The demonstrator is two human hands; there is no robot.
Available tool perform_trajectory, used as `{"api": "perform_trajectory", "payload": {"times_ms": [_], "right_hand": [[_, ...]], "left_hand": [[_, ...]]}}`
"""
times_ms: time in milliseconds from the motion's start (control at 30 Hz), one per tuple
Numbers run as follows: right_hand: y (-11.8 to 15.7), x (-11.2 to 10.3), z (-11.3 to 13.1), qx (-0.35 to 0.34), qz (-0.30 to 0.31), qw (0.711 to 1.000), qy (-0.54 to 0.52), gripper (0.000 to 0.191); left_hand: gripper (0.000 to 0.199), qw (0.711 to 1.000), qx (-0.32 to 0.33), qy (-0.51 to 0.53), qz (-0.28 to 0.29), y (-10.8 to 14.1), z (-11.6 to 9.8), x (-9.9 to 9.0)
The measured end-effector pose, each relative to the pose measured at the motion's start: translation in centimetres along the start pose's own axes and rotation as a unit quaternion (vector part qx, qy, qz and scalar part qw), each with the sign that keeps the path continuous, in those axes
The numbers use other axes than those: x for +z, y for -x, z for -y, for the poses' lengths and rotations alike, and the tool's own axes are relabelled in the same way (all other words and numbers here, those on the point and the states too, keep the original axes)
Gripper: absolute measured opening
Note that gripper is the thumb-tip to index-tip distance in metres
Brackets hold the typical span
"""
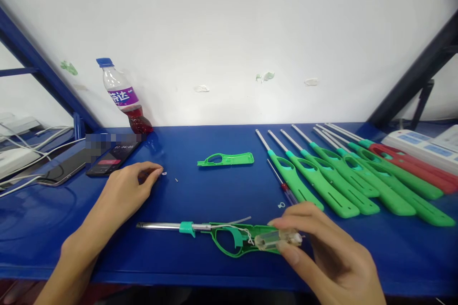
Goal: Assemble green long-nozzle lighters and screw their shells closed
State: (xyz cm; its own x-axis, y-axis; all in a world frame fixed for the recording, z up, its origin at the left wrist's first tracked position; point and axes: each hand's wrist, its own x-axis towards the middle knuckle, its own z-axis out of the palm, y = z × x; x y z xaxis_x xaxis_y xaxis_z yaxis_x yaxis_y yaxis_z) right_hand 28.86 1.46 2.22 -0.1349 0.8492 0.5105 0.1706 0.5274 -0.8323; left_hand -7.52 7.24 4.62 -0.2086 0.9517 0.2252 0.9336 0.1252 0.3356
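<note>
An opened green lighter half [229,243] lies near the table's front edge, its metal tube [161,226] pointing left with a teal piece around it. Between the thumb and fingers of my right hand [322,252] is a clear fuel tank [268,240], held over the right part of that shell. White wires run beside the tank. My left hand [125,195] rests on the table at the left, thumb and forefinger close together by a tiny white part [164,173]; whether they grip it is unclear. Further back lies the other green shell half [232,158].
Several green lighters [336,190] and red ones [415,164] lie in a row at the right, beside a screwdriver [286,189]. A tiny pin [176,180] and small clear part [281,205] are on the table. A bottle [125,97] and phones [114,156] are at the left.
</note>
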Motion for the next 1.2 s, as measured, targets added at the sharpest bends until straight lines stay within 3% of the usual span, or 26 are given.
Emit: {"api": "perform_trajectory", "payload": {"times_ms": [333, 500, 633, 1200], "right_hand": [[-0.1, 0.2, 0.1, -0.027, -0.023, 0.999, 0.023, 0.011], [0.4, 0.1, -0.2, -0.017, -0.038, 0.999, 0.034, 0.009], [0.4, 0.1, -0.4, -0.02, -0.015, 0.999, 0.033, 0.013], [-0.2, 0.4, 0.0, -0.034, -0.024, 0.996, 0.077, 0.006]], "left_hand": [[0.032, 0.999, 0.037, 0.02, 0.028, 0.2, -0.2, 0.3], [0.033, 0.998, 0.051, 0.016, 0.034, 0.4, -0.8, 0.4], [0.034, 0.998, 0.053, 0.011, 0.036, 0.6, -1.2, 0.6], [0.038, 0.994, 0.098, -0.022, 0.031, 0.8, -0.8, 0.9]]}}
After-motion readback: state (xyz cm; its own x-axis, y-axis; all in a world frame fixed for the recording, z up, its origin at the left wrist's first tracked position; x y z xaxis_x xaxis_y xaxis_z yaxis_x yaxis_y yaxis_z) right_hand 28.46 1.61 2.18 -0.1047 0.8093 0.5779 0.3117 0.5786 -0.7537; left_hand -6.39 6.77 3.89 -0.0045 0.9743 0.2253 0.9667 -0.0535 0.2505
